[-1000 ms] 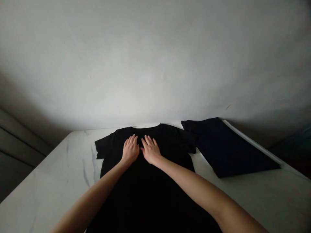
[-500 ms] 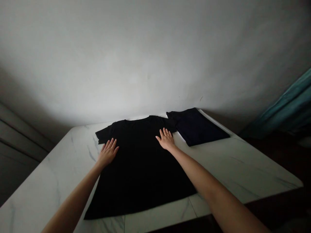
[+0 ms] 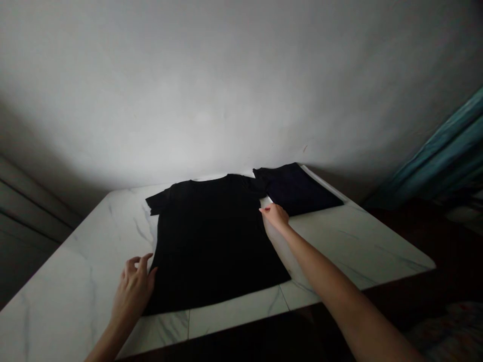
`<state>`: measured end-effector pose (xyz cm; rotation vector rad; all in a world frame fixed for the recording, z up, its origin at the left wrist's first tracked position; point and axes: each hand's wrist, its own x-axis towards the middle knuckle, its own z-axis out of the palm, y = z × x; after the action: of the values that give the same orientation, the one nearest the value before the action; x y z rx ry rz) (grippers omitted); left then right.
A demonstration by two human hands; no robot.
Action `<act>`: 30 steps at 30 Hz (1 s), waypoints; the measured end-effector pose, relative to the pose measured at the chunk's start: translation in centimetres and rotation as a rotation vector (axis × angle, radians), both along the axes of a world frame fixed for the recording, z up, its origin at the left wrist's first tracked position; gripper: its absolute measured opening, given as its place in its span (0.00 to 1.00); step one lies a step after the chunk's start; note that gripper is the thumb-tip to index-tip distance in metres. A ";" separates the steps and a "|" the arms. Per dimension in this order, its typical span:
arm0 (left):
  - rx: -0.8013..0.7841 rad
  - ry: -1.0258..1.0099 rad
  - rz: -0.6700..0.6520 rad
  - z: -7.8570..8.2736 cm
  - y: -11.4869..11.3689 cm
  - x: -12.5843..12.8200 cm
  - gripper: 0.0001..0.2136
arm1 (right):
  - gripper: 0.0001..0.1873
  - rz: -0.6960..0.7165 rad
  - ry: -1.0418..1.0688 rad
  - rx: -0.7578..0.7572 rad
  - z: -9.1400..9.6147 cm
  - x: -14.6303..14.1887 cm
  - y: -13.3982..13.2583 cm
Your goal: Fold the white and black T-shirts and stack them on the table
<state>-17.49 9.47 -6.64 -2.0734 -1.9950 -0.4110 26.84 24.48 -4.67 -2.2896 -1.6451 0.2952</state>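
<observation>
At far left, grey panelling point(image 3: 26, 211) meets a matte plaster wall point(image 3: 226, 85) behind a white marble-patterned worktop point(image 3: 358, 246) with thin grey veins. The left hand point(image 3: 132, 294) sits low beside the lower left side of a black cotton-looking T-shirt point(image 3: 211, 246), its fingers point(image 3: 138, 262) curled and slightly apart, at the fabric's edge but not visibly clamping it. That shirt lies flat and spread out on the worktop, sleeves out. The right hand point(image 3: 274, 216) rests at the shirt's right edge below the sleeve, fingers point(image 3: 264, 211) close together, pinching nothing visible. Just beyond, a folded dark navy garment point(image 3: 294, 188) lies flat. Compared with the earlier frame, the left hand has left the shirt's chest for its lower edge, and a teal curtain point(image 3: 433, 151) shows at far right
</observation>
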 end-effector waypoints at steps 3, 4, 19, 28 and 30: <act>-0.122 -0.034 0.003 0.0 -1.0 -0.2 0.19 | 0.14 0.007 -0.004 -0.071 0.8 -1.4 0.9; -0.162 -0.042 0.007 -0.1 -1.3 -0.2 0.21 | 0.13 0.011 -0.012 -0.083 1.0 -1.7 1.1; -0.373 0.083 -0.748 8.8 13.5 19.0 0.18 | 0.17 0.074 -0.086 -0.101 1.1 -1.7 -2.8; -0.461 0.363 -1.038 7.0 22.9 33.2 0.10 | 0.15 0.069 -0.031 -0.159 1.6 -2.7 -5.7; -0.505 0.379 -1.036 7.1 23.0 33.3 0.09 | 0.15 0.090 -0.023 -0.171 1.7 -2.8 -6.3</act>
<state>15.86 32.45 0.46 -3.0737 -0.7242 0.3667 24.00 18.19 -3.00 -2.3519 -1.8008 0.4477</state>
